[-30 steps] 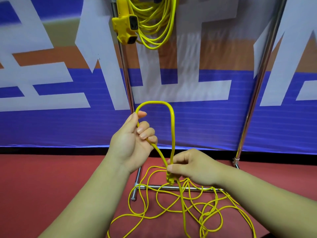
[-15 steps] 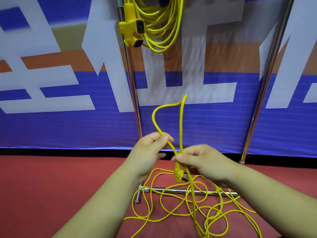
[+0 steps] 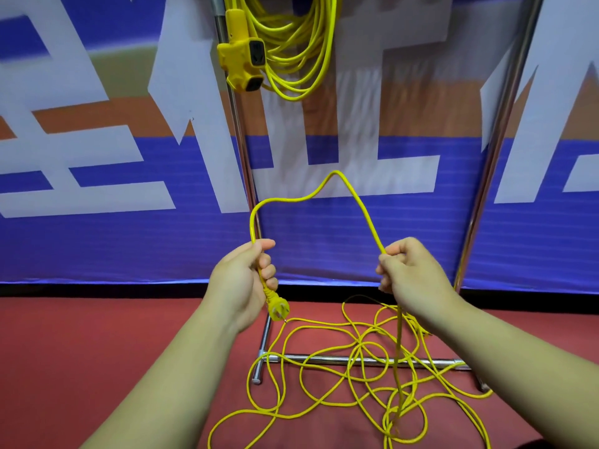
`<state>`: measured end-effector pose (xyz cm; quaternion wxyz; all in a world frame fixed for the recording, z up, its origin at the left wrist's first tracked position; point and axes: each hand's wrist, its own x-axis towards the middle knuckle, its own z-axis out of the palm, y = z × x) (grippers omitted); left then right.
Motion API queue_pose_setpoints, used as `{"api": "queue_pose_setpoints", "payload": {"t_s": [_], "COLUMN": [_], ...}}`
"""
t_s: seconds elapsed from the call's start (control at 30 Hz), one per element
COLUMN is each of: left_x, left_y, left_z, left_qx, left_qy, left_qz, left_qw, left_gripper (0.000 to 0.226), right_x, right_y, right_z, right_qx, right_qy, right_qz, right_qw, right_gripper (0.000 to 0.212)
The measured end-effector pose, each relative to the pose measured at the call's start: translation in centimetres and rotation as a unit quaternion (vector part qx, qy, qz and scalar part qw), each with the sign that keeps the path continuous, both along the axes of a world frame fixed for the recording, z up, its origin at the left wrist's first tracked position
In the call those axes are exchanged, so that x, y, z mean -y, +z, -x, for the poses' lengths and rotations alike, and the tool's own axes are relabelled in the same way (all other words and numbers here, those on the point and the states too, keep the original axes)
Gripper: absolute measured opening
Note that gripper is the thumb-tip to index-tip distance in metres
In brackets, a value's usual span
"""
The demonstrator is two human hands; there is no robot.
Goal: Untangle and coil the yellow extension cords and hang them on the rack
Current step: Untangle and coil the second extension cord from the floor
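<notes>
Since half a second before, the two hands had drawn apart, and the narrow loop between them had opened into a wide arch; the left hand [image 3: 240, 280] gripped the yellow extension cord [image 3: 282, 199] close to its end, fingers [image 3: 267, 270] curled round it and thumb laid on top, with the plug [image 3: 277, 310] hanging just below the fist; the right hand [image 3: 416, 275] held the same cord on the other side of the arch, its fingers clenched round the strand; from that hand the cord dropped straight down to the tangle [image 3: 356, 348] on the red floor [image 3: 97, 351]; the tangle lay in loose overlapping loops, several of them crossing the base bar [image 3: 327, 359] of the rack [image 3: 238, 134]; a coiled cord [image 3: 298, 43] already hung near the top of the rack, just beside the left post, and its yellow socket block [image 3: 241, 59] rested against that post; the peak of the arch stood well below that coil; a blue, white and orange banner [image 3: 97, 238] stood behind the rack, down to the floor.
</notes>
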<state>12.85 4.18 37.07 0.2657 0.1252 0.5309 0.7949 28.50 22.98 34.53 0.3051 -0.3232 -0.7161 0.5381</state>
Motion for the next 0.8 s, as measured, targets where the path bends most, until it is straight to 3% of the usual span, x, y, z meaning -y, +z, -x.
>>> {"api": "queue_pose_setpoints", "payload": {"t_s": [0.1, 0.2, 0.47, 0.53, 0.67, 0.73, 0.8], "left_x": [0.0, -0.1, 0.2, 0.1, -0.1, -0.2, -0.1], "left_y": [-0.2, -0.2, -0.5, -0.6, -0.7, -0.4, 0.2], "left_z": [-0.3, -1.4, -2.5, -2.4, -2.1, -2.1, -2.0], "left_qx": [-0.045, -0.15, -0.415, -0.439, -0.473, -0.501, -0.505], "left_qy": [-0.024, -0.055, -0.157, -0.167, -0.15, -0.151, -0.125], "left_qz": [0.025, 0.08, 0.227, 0.252, 0.285, 0.302, 0.293], "left_qw": [0.998, 0.984, 0.867, 0.846, 0.82, 0.797, 0.802], "left_gripper": [0.015, 0.011, 0.035, 0.033, 0.002, 0.012, 0.022], "right_x": [0.2, 0.7, 2.5, 2.3, 1.7, 1.3, 0.7], "right_y": [0.4, 0.6, 2.3, 2.5, 2.1, 1.7, 0.9], "right_z": [-0.4, -0.6, -1.4, -1.5, -1.5, -1.5, -1.6], "right_qx": [-0.016, 0.01, 0.075, 0.082, 0.076, 0.064, 0.071], "right_qy": [-0.003, 0.036, 0.213, 0.238, 0.281, 0.29, 0.303], "right_qz": [0.001, -0.033, -0.127, -0.129, -0.082, -0.052, -0.035], "right_qw": [1.0, 0.999, 0.966, 0.959, 0.953, 0.953, 0.95], "right_gripper": [0.006, 0.01, 0.008, 0.006, 0.029, 0.031, 0.03]}}
